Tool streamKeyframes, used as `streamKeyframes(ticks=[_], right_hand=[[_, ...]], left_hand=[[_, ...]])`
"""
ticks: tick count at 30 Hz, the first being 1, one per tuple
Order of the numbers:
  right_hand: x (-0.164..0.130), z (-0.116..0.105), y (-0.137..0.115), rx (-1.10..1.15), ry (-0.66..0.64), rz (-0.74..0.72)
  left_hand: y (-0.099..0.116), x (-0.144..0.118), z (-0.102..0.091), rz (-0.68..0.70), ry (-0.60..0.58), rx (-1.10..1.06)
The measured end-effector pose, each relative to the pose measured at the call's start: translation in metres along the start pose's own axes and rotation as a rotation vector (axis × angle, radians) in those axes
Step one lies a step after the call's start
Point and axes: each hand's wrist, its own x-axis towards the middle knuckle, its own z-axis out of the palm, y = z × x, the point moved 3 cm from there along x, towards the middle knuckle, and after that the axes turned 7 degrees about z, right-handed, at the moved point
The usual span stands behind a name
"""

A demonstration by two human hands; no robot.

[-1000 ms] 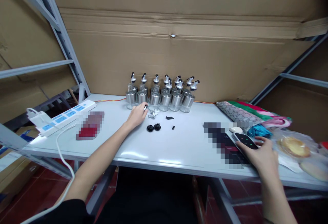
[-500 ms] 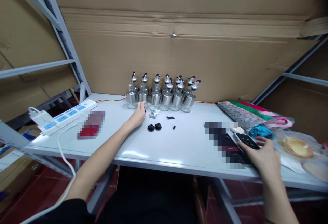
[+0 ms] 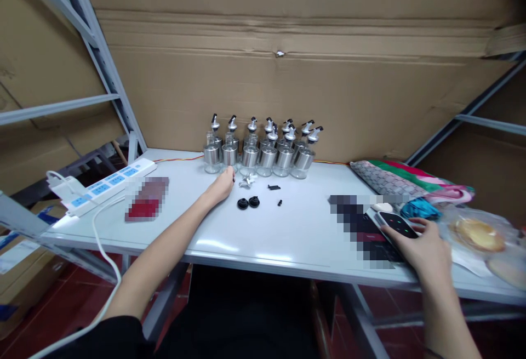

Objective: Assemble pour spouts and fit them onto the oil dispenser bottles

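Observation:
My left hand (image 3: 224, 184) rests on the table in front of the glass bottles, fingers curled closed, with a small dark bit showing at the fingertips. Just right of it lie silvery pourer parts (image 3: 247, 181). Nearer me are two round black caps (image 3: 253, 201), with a black strip-like piece (image 3: 274, 187) and a tiny black part (image 3: 280, 203) further right. At the right, my right hand (image 3: 427, 246) grips a white device with a black panel (image 3: 396, 224) and small coloured lights, its thumb and fingers on either side.
Several glass bottles with steel sleeves (image 3: 268, 157) stand at the back, some topped with pourers. A white power strip (image 3: 110, 183) and a blurred red item (image 3: 146, 200) lie left. Right are a colourful cloth bag (image 3: 411, 181) and bagged round food (image 3: 479, 234).
The fingers of my left hand have curled in; the index finger no longer sticks out. My right hand keeps its grip on the device. The view has shifted slightly.

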Motion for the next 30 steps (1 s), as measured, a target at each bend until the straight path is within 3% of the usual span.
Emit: streamKeyframes(ticks=[11, 23, 30], right_hand=[[0.0011, 0.0013, 0.0005, 0.016, 0.003, -0.008], [0.0002, 0.0014, 0.0014, 0.021, 0.015, -0.035], [-0.0021, -0.0011, 0.0003, -0.007, -0.006, -0.040]], left_hand=[[0.0083, 0.0010, -0.0039, -0.065, -0.004, 0.084], [0.0076, -0.0004, -0.0049, 0.036, 0.003, 0.170], [0.0057, 0.0009, -0.0058, 0.039, 0.039, 0.106]])
